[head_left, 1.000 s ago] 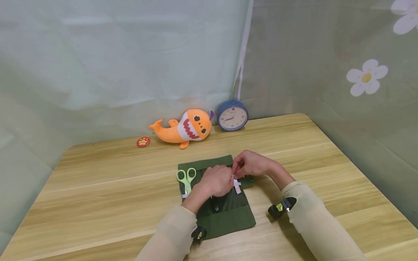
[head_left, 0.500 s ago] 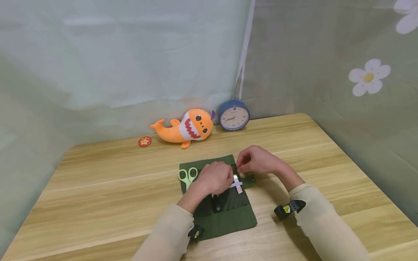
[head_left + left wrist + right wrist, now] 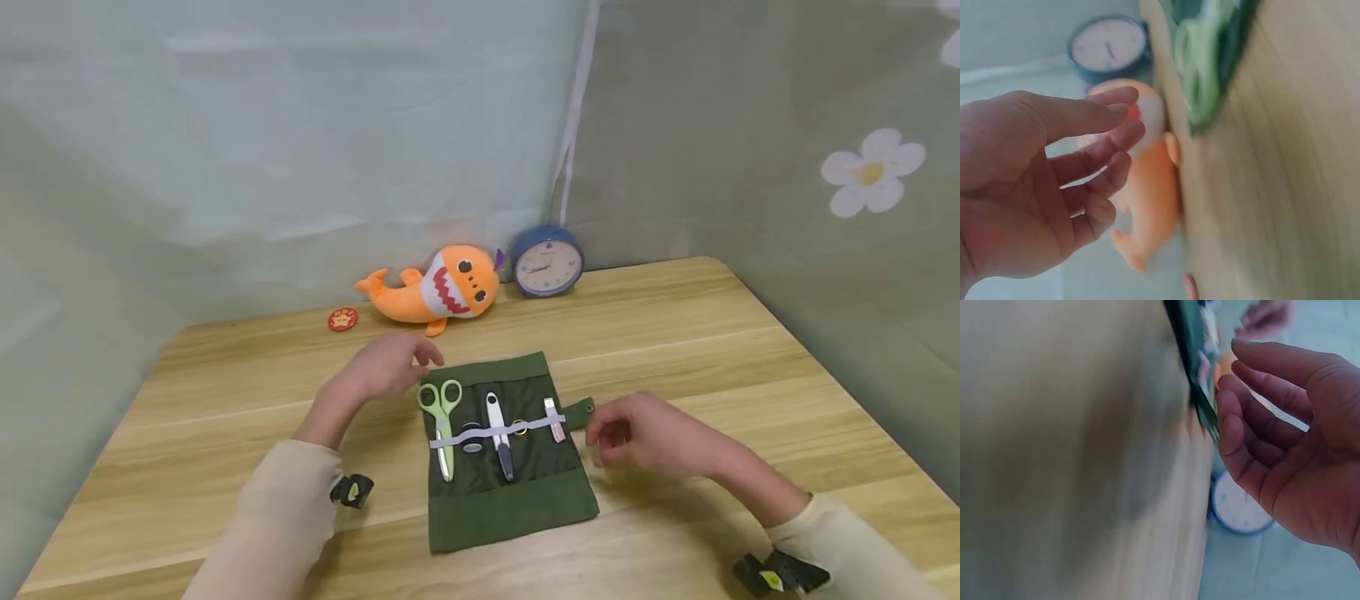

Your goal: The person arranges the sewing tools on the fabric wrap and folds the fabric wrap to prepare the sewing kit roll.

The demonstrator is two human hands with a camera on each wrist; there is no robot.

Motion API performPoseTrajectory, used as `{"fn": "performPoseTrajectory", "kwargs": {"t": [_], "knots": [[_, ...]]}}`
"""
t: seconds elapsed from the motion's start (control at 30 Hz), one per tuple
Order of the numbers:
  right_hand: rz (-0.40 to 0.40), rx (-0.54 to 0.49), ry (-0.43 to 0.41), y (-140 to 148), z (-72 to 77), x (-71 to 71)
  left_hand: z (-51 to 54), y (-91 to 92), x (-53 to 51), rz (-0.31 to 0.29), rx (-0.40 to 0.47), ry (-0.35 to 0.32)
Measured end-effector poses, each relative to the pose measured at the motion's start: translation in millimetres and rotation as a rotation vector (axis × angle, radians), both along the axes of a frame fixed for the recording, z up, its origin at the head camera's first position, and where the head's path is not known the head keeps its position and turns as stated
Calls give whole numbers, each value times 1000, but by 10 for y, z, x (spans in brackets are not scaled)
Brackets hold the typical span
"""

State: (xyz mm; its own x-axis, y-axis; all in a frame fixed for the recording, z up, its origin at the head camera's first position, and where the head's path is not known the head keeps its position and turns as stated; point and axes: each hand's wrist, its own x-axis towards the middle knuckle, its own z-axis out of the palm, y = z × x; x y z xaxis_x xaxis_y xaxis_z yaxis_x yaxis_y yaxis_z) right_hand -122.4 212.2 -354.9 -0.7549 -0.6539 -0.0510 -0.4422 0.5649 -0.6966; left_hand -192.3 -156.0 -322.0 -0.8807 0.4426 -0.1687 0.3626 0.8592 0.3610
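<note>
A dark green fabric roll (image 3: 510,508) lies unfolded on the table, with a white elastic band (image 3: 487,432) across it. Under the band sit green-handled scissors (image 3: 442,408), a small round spool-like piece (image 3: 472,437), a white tool with a dark end (image 3: 498,433), a gold ring (image 3: 519,427) and a small white-and-pink piece (image 3: 553,419). My left hand (image 3: 386,365) hovers by the roll's far left corner, holding nothing, fingers loosely bent. My right hand (image 3: 660,433), also bare, is beside the roll's snap tab (image 3: 579,413); whether it touches the tab is unclear.
Along the back of the wooden table (image 3: 225,450) are an orange shark plush (image 3: 420,300), a blue alarm clock (image 3: 547,262) and a round red badge (image 3: 342,319). A pale fabric backdrop (image 3: 337,150) stands behind them.
Both hands have come away from the small white-and-pink piece. The left moved left past the scissors, the right moved right and nearer. The band and all the pieces are now uncovered.
</note>
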Motion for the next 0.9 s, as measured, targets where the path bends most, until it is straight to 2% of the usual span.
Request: {"fn": "performPoseTrajectory", "kwargs": {"t": [0.17,0.33,0.43,0.53,0.73,0.9], "knots": [[107,21,-10,-83,-69,231,-107,-179,-106,-18,27,10],[124,101,79,-188,-147,343,-251,-194,-185,3,52,-10],[123,136,128,-211,-177,371,-321,-171,-215,30,52,-26],[115,146,146,-212,-197,384,-364,-149,-230,31,41,-16],[107,122,164,-190,-232,381,-383,-154,-204,4,3,22],[76,127,152,-125,-206,323,-364,-192,-78,-45,-64,68]]}}
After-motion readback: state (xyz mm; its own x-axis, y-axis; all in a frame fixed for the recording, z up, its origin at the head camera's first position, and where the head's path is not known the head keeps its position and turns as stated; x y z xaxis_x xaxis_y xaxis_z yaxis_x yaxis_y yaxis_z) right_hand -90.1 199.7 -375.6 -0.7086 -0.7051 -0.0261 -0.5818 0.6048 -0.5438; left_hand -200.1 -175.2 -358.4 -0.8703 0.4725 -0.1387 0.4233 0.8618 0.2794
